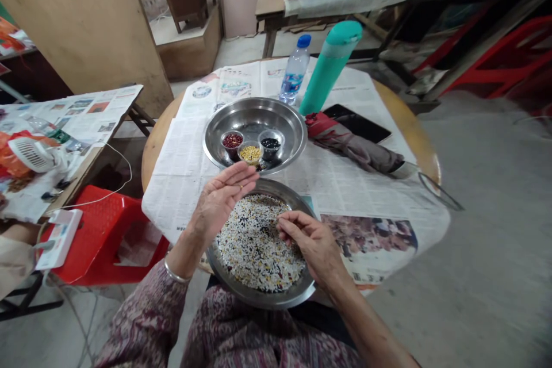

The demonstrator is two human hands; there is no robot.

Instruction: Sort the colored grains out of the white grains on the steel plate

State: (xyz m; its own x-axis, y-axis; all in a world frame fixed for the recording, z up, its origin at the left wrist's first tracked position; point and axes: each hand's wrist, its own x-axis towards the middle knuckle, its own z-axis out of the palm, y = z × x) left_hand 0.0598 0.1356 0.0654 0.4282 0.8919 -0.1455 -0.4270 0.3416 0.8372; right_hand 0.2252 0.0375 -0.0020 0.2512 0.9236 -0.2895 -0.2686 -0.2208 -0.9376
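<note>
Palm up and fingers stretched out, my left hand hovers above the far left rim of a steel basin. A tiny yellowish speck shows at its fingers; I cannot tell whether it is a grain or a ring. The basin holds a mix of white grains with black, yellow and dark red ones among them. Over the basin's right side, my right hand has thumb and forefinger pinched together; anything between them is too small to make out. Beyond stands a second steel basin with cups of red beans, yellow kernels and black beans.
Newspaper covers the round table. At its back stand a water bottle and a teal flask. A folded umbrella and a black phone or tablet lie right. A red stool with a power strip is left.
</note>
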